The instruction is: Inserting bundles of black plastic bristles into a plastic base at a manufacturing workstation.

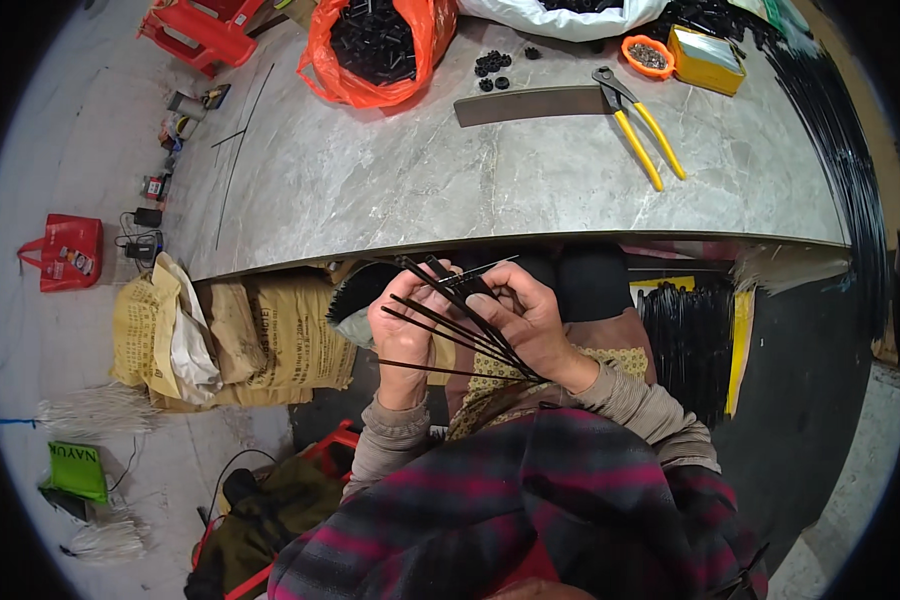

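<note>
My left hand (402,322) and my right hand (528,318) are held close together just below the near edge of the grey marble table (390,180). Both grip a small bundle of thin black rods (457,322) that fan out toward my lap. The right fingers pinch the upper ends, where a short black piece and a thin light-coloured wire stick out. My plaid sleeves and chest fill the lower part of the view.
On the table lie yellow-handled pliers (642,127), a dark flat bar (530,104), an orange bag of black parts (375,45), loose black rings (494,68), an orange bowl (648,56) and a yellow box (708,58). Tan sacks (260,335) and a red bag (68,252) sit on the floor at left.
</note>
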